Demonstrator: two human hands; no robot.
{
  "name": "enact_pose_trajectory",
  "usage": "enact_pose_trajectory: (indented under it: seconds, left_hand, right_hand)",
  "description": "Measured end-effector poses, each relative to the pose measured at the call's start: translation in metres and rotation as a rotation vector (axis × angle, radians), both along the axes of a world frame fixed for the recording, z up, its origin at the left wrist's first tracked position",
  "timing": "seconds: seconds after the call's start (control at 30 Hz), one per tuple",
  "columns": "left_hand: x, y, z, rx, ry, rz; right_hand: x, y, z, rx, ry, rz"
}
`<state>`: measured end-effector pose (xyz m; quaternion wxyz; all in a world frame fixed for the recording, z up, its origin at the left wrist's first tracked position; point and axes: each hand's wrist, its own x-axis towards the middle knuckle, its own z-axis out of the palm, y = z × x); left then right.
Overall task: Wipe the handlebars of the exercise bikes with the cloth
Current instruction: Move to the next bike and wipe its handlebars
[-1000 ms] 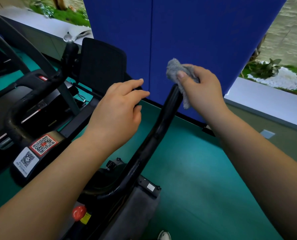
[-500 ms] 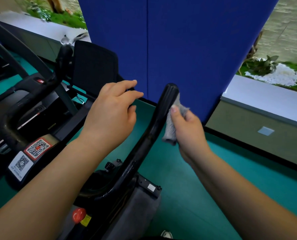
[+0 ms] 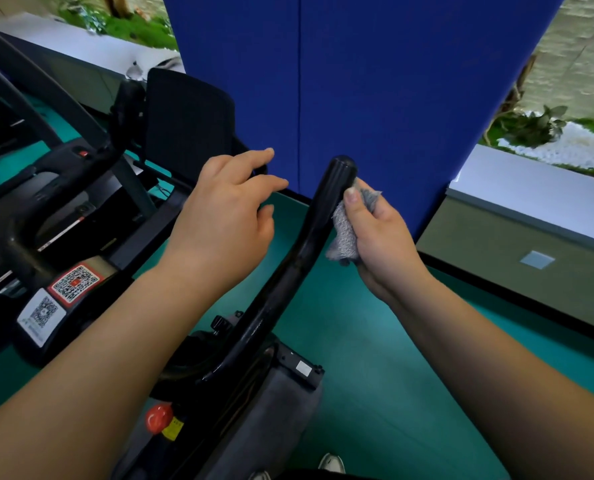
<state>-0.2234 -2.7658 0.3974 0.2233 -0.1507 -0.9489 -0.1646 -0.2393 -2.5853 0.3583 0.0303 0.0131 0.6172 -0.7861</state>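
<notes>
A crumpled grey cloth (image 3: 344,227) of nubbly, terry-like weave is gripped in the right hand (image 3: 380,237), the thumb pressed along its top and the fingers curled round it from behind. The cloth is held against the right side of a glossy black handlebar (image 3: 309,237), a smooth round tube that rises from the near bike body and ends in a blunt rounded cap just above the thumb. The left hand (image 3: 224,216) is held to the left of the bar with fingers relaxed and slightly spread, gripping nothing; whether its fingertips touch anything cannot be told.

Behind the left hand a flat matte black panel (image 3: 188,123) with rounded corners is seen, partly hidden by the knuckles. At the far left a second black handlebar (image 3: 21,244) bends round, and below it two square code stickers (image 3: 58,294) are stuck, one red-bordered, one white. A round red knob (image 3: 158,418) is set low on the near frame, beside a small yellow label. A grey fabric-covered body (image 3: 274,417) lies under the bar. A smooth blue partition (image 3: 375,81) fills the far middle, standing on a teal floor (image 3: 375,375). A white ledge (image 3: 531,192) runs at the far right, with white pebbles (image 3: 565,147) and plants beyond it.
</notes>
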Motion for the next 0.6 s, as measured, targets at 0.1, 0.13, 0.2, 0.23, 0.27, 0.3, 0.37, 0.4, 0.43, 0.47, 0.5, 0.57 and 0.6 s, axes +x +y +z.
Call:
enact_pose_trajectory:
  seconds: [0.1,0.13,0.2,0.23,0.27,0.3,0.37,0.4,0.43,0.47,0.5,0.57,0.6]
  left_hand:
    - [0.000,-0.001,-0.001,-0.006,-0.005,-0.003]
    - [0.000,-0.002,-0.002,-0.010,-0.001,-0.005]
    - [0.001,-0.003,-0.002,-0.017,0.005,-0.010]
    - [0.001,-0.004,-0.003,-0.020,0.004,-0.013]
    - [0.002,-0.004,-0.003,-0.023,0.000,-0.013]
    - [0.003,-0.005,-0.003,-0.026,-0.004,-0.013]
    - [0.004,-0.006,-0.002,-0.031,-0.008,-0.015]
    - [0.004,-0.007,-0.001,-0.031,-0.012,-0.013]
    - [0.004,-0.008,0.000,-0.030,-0.017,-0.009]
    - [0.005,-0.008,0.001,-0.028,-0.021,-0.005]
    - [0.005,-0.008,0.002,-0.028,-0.024,-0.002]
    - [0.005,-0.007,0.001,-0.028,-0.028,0.001]
    - [0.006,-0.006,0.000,-0.028,-0.028,0.000]
  right_hand:
    - [0.006,-0.007,-0.014,0.036,-0.013,-0.036]
    - [0.012,-0.010,-0.021,0.069,-0.024,-0.034]
    - [0.028,-0.015,-0.034,0.120,-0.060,0.003]
    - [0.032,-0.016,-0.036,0.121,-0.074,0.031]
    - [0.031,-0.015,-0.034,0.105,-0.080,0.050]
    - [0.025,-0.012,-0.029,0.076,-0.073,0.053]
    - [0.005,-0.003,-0.010,0.002,-0.028,0.019]
    - [-0.006,0.002,0.001,-0.012,0.001,-0.005]
    - [-0.016,0.007,0.011,0.007,0.032,-0.025]
    - [-0.023,0.009,0.016,0.057,0.052,-0.046]
    - [-0.025,0.009,0.017,0.121,0.062,-0.067]
    - [-0.015,0.005,0.010,0.256,0.052,-0.093]
    - [-0.003,0.001,0.002,0.298,0.029,-0.081]
